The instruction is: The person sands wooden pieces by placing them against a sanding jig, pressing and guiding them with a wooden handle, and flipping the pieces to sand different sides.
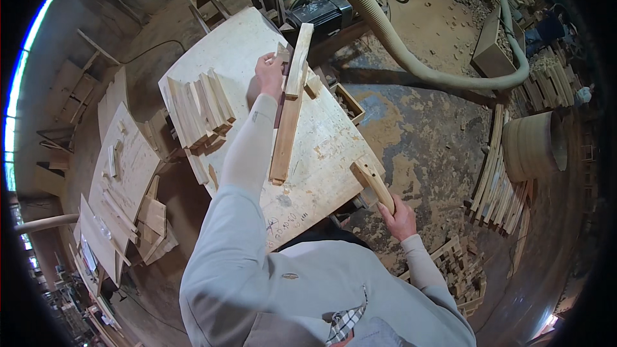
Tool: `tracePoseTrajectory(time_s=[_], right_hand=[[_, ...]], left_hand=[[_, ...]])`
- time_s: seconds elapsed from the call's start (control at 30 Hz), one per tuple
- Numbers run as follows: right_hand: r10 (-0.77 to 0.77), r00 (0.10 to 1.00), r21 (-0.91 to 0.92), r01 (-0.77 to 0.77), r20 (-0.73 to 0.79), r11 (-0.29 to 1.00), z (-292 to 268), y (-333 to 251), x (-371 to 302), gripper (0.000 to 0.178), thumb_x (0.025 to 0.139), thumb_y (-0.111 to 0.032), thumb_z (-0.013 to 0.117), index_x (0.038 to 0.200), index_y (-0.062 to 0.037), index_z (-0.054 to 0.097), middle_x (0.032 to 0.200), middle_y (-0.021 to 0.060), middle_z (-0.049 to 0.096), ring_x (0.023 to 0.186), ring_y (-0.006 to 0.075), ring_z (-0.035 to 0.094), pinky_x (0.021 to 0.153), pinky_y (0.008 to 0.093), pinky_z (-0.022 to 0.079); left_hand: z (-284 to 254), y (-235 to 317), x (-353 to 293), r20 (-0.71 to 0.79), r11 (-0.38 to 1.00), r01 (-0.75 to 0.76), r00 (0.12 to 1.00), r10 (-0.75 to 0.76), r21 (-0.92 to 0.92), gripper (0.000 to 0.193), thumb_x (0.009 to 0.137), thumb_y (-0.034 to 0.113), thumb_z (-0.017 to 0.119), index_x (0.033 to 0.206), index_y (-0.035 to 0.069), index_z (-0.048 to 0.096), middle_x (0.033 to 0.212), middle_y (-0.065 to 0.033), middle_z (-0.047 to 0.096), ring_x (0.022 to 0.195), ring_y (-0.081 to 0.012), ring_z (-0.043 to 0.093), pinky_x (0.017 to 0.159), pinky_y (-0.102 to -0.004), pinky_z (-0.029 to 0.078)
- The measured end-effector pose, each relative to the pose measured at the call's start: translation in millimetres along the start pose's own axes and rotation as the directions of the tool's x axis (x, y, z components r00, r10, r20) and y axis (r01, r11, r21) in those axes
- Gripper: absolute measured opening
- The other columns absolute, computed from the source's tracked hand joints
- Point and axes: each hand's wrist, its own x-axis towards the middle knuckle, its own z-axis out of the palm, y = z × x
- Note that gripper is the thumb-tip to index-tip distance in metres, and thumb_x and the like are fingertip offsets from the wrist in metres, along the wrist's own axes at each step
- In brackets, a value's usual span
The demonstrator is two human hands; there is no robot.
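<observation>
My right hand is closed around the lower end of a wooden piece with dark holes near its far end. That piece slants over the right corner of the pale worktable. Farther off, my left hand reaches across the table, its fingers closed on a small pale wooden block. Just right of this hand, a light wooden bar lies lengthwise above a browner wooden strip. A short block touches the right side of the bar.
Several wooden pieces lie side by side on the table's left. An electric motor stands beyond its far edge. A ribbed hose curves to the right. Stacked slats and a round drum stand at the right.
</observation>
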Motion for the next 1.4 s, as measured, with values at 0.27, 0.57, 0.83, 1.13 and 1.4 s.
tracePoseTrajectory(time_s=[0.27, 0.57, 0.83, 1.13, 1.4], right_hand=[[-0.529, 0.753, -0.180, 0.501, -0.392, 0.847, -11.6, -49.5, 56.3, 0.063, 0.098, -0.017, 0.084, 0.156, -0.0031, 0.062, 0.159, 0.0222, 0.062, 0.145, 0.0439, 0.061, 0.120, 0.0502, 0.051], [-0.840, 0.466, -0.254, 0.808, -0.279, 0.532, -17.3, -134.6, 185.3, 0.041, 0.098, -0.010, 0.083, 0.138, -0.0056, 0.073, 0.136, 0.0142, 0.077, 0.128, 0.0373, 0.073, 0.109, 0.0460, 0.058], [-0.285, 0.855, 0.508, 0.493, -0.433, 0.706, 9.3, -149.9, 276.9, 0.029, 0.107, -0.014, 0.076, 0.132, 0.0014, 0.075, 0.114, 0.0075, 0.083, 0.097, 0.0185, 0.078, 0.090, 0.0331, 0.061], [-0.183, 0.980, 0.737, 0.178, -0.075, 0.652, 30.6, -126.0, 346.9, 0.031, 0.112, -0.020, 0.072, 0.133, 0.0025, 0.077, 0.106, 0.0035, 0.081, 0.090, 0.0084, 0.070, 0.082, 0.0283, 0.058], [-0.242, 0.951, 0.532, 0.309, -0.194, 0.788, 32.9, -122.2, 321.6, 0.041, 0.113, -0.027, 0.072, 0.139, 0.0041, 0.075, 0.109, 0.0048, 0.081, 0.096, 0.0089, 0.069, 0.086, 0.0290, 0.056]], left_hand=[[3.9, 44.6, -163.8, 0.446, 0.962, 0.257, 0.874, -0.192, -0.090, 0.034, 0.105, 0.008, 0.077, 0.134, -0.004, 0.065, 0.108, -0.0072, 0.074, 0.083, -0.0110, 0.072, 0.077, -0.0235, 0.060], [1.9, 58.6, -225.8, 0.550, 0.971, 0.203, 0.801, -0.238, 0.124, 0.021, 0.109, 0.021, 0.075, 0.115, 0.001, 0.074, 0.098, -0.0014, 0.074, 0.081, -0.0077, 0.063, 0.074, -0.0242, 0.051], [-19.4, 18.6, -204.0, 0.355, 0.906, -0.290, 0.919, 0.173, 0.309, 0.034, 0.103, 0.028, 0.083, 0.125, 0.003, 0.074, 0.113, -0.0078, 0.076, 0.098, -0.0189, 0.071, 0.088, -0.0366, 0.056], [-15.7, -5.7, -215.9, 0.557, 0.381, -0.732, 0.679, 0.478, 0.565, 0.057, 0.099, 0.041, 0.084, 0.146, 0.011, 0.069, 0.161, -0.0217, 0.055, 0.153, -0.0439, 0.048, 0.123, -0.0562, 0.041], [4.2, 0.2, -223.2, 0.673, 0.161, -0.758, 0.640, 0.371, 0.632, 0.070, 0.101, 0.054, 0.078, 0.159, 0.016, 0.064, 0.180, -0.0245, 0.035, 0.165, -0.0498, 0.032, 0.130, -0.0616, 0.030]])
